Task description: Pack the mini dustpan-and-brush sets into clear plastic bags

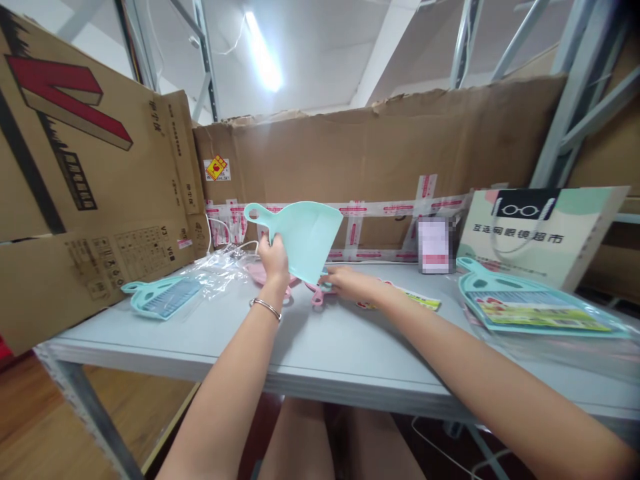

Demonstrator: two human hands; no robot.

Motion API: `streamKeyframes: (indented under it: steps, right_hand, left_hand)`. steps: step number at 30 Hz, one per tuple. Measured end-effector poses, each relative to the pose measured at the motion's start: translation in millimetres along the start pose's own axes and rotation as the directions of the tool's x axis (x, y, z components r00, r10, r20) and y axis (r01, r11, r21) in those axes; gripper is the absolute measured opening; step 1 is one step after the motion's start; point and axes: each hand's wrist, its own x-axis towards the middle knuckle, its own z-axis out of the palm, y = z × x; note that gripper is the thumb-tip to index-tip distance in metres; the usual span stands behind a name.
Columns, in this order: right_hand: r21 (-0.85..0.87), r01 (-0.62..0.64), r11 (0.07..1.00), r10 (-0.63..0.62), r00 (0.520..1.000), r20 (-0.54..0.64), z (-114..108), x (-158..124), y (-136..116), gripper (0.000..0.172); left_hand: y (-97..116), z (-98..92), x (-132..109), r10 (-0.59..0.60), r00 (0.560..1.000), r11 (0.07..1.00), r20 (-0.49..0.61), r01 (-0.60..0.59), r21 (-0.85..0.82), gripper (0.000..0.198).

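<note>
My left hand (pixel 274 257) grips a mint-green dustpan (pixel 310 237) near its handle and holds it up over the table, broad face toward me. My right hand (pixel 347 280) reaches in beside the dustpan's lower right corner. Its fingers are closed around something small and partly hidden, with a bit of teal showing at the fingertips. Just below them lies a pink handle with a looped end (pixel 317 297). More pink plastic (pixel 257 272) rests behind my left wrist. A printed card (pixel 415 297) lies on the table, partly behind my right forearm.
On the grey table (pixel 225 347), a mint dustpan with a brush (pixel 165 298) lies at left, beside crumpled clear plastic bags (pixel 220 267). Packaged mint dustpan sets (pixel 540 307) lie at right. Behind stand a phone-like object (pixel 435 245), a paper bag (pixel 530 233) and large cardboard (pixel 375 153).
</note>
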Motion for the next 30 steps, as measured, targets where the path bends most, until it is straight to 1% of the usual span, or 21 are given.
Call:
streamKeyframes:
  steps: [2,4,6,7,8,9,10,11,12,13,14,15,18,20,22,23,24,25,26,27,30]
  right_hand:
    - [0.053,-0.06,0.997,0.063,0.996,-0.059,-9,-6,8,0.028]
    - [0.101,-0.132,0.986,0.146,0.977,-0.155,-23,-16,17,0.023]
    - [0.191,-0.201,0.961,0.248,0.929,-0.275,-43,-29,28,0.02]
    - [0.273,-0.225,0.935,0.311,0.889,-0.336,-53,-35,33,0.02]
    - [0.402,-0.228,0.887,0.396,0.823,-0.407,-65,-42,37,0.02]
    - [0.536,-0.192,0.822,0.481,0.739,-0.472,-76,-49,42,0.021]
    - [0.648,-0.118,0.752,0.559,0.637,-0.532,-87,-57,46,0.022]
    - [0.723,-0.021,0.691,0.622,0.528,-0.579,-97,-65,49,0.024]
    - [0.758,0.067,0.649,0.658,0.45,-0.603,-106,-73,51,0.025]
    - [0.776,0.124,0.618,0.678,0.415,-0.607,-114,-80,52,0.025]
    - [0.792,0.155,0.591,0.686,0.419,-0.594,-120,-86,51,0.024]
    - [0.808,0.154,0.569,0.684,0.456,-0.569,-124,-91,49,0.024]
    - [0.839,0.101,0.535,0.643,0.595,-0.482,-128,-94,33,0.027]
    - [0.838,0.045,0.544,0.594,0.685,-0.423,-126,-87,15,0.03]
    - [0.83,-0.028,0.557,0.533,0.779,-0.331,-121,-74,-4,0.032]
    - [0.824,-0.065,0.563,0.504,0.817,-0.28,-118,-67,-12,0.033]
    - [0.816,-0.091,0.571,0.48,0.843,-0.242,-114,-60,-19,0.034]
    - [0.805,-0.107,0.584,0.466,0.856,-0.225,-110,-52,-24,0.034]
    - [0.789,-0.115,0.604,0.467,0.853,-0.233,-106,-46,-28,0.034]
    - [0.769,-0.118,0.628,0.478,0.839,-0.262,-102,-40,-30,0.035]
    - [0.693,-0.12,0.711,0.505,0.773,-0.384,-91,-28,-29,0.035]
  left_hand:
    - [0,-0.2,2,0.039,0.999,0.999,-0.025,-0.039,0.005,0.027]
    - [0,-1.2,4,0.044,0.996,0.999,-0.075,-0.043,0.009,0.029]
    - [1,-2.6,5,0.037,0.989,0.999,-0.144,-0.035,0.02,0.032]
    - [2,-3.3,5,0.032,0.984,0.999,-0.178,-0.027,0.029,0.033]
    - [3,-3.8,5,0.028,0.979,0.999,-0.204,-0.02,0.041,0.034]
    - [4,-4.1,5,0.025,0.975,0.999,-0.219,-0.013,0.053,0.034]
    - [5,-4.1,4,0.024,0.975,0.998,-0.222,-0.01,0.064,0.035]
    - [5,-3.9,3,0.027,0.976,0.997,-0.216,-0.011,0.076,0.035]
    - [6,-3.6,2,0.034,0.979,0.996,-0.2,-0.017,0.086,0.035]
    - [6,-3.0,1,0.043,0.983,0.995,-0.176,-0.026,0.095,0.035]
    - [5,-2.4,0,0.05,0.989,0.994,-0.141,-0.036,0.101,0.034]
    - [5,-1.7,-2,0.051,0.994,0.994,-0.095,-0.041,0.104,0.034]
    - [0,0.9,-6,0.004,0.996,0.993,0.09,-0.015,0.117,0.032]
    - [-4,3.1,-9,-0.06,0.97,0.989,0.236,0.026,0.146,0.029]
    - [-7,5.7,-13,-0.13,0.925,0.981,0.357,0.067,0.183,0.028]
    - [-8,7.0,-15,-0.159,0.903,0.977,0.4,0.085,0.197,0.028]
    - [-8,8.3,-18,-0.18,0.881,0.974,0.438,0.097,0.206,0.029]
    - [-8,9.3,-21,-0.194,0.855,0.972,0.481,0.102,0.211,0.031]
    - [-6,10.1,-24,-0.203,0.82,0.972,0.535,0.102,0.214,0.032]
    - [-4,10.7,-27,-0.208,0.776,0.972,0.595,0.094,0.216,0.033]
    - [4,10.6,-36,-0.213,0.62,0.969,0.755,0.038,0.243,0.035]
